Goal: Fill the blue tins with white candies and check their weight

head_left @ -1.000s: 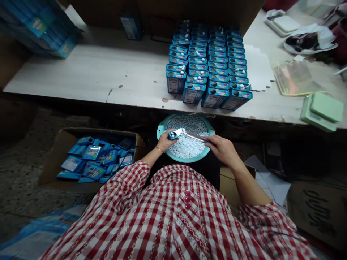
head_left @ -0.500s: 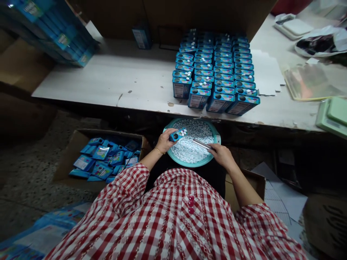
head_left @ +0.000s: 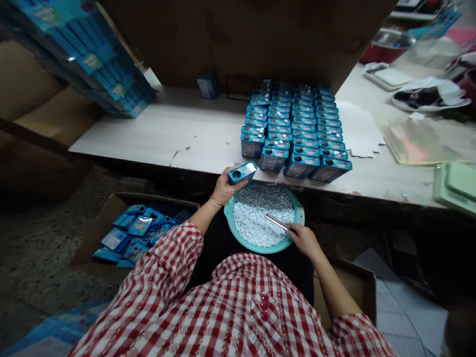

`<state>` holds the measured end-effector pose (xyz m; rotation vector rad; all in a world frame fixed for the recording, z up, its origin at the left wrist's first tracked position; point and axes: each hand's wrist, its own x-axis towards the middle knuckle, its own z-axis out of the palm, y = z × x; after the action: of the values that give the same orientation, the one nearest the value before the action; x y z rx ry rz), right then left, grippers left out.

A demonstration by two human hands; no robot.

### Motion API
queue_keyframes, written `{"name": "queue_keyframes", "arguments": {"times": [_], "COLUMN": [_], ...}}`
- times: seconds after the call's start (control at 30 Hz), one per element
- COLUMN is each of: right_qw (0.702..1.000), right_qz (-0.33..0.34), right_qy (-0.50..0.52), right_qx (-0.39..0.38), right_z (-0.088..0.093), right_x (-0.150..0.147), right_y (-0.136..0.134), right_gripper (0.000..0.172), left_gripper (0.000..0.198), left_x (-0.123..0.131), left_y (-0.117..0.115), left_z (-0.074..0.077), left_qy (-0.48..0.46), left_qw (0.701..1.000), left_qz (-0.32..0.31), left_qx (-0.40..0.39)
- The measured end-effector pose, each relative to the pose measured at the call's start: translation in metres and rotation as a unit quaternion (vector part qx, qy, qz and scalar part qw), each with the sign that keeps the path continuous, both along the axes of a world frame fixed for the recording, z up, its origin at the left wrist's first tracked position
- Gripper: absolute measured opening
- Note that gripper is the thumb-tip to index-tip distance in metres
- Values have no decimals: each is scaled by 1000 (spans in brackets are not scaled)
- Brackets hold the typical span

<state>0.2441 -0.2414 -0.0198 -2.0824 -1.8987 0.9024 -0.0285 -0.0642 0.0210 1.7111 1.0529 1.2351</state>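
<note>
My left hand (head_left: 224, 188) is closed around a small blue tin (head_left: 243, 172), whose top with a dark round hole faces up. It holds the tin just above the far left rim of a turquoise basin (head_left: 229, 218). Small white candies (head_left: 256, 218) fill the basin. In my right hand (head_left: 303, 239) is a narrow metal scoop (head_left: 277, 222), its tip over the candies and pointing left. On the table edge beyond the basin stand rows of similar blue tins (head_left: 301, 163), a few with white candies on their tops.
A cardboard box (head_left: 87, 248) on the left holds several flat blue packs (head_left: 134, 233). Stacked blue packs (head_left: 92, 59) rise at the back left of the white table (head_left: 148, 134). At right are a green scale (head_left: 455, 186), plastic sheets (head_left: 420, 141) and a white bag (head_left: 442, 91).
My left hand has lifted the tin up towards the table edge, and the white candies on its top are gone. My right hand keeps the scoop over the basin. The view has tilted up.
</note>
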Motion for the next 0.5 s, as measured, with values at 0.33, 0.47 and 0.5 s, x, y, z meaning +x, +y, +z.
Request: {"name": "queue_keyframes", "arguments": {"times": [0.33,0.47,0.5], "right_qw": [996,995,995], "right_qz": [-55,-64,-65], "right_qy": [64,71,75], "right_qx": [-20,-26,-25], "right_z": [-15,-19,-20], "right_x": [4,3,1], "right_y": [-21,-23,-24], "right_gripper": [34,36,36], "left_gripper": [95,89,87], "left_x": [21,26,28], "left_y": [97,118,123], "left_z": [-22,-25,-26], "left_qy": [78,105,116], "left_qw": [996,994,993], "left_qz": [32,8,7], "left_qx": [-39,-40,-32]}}
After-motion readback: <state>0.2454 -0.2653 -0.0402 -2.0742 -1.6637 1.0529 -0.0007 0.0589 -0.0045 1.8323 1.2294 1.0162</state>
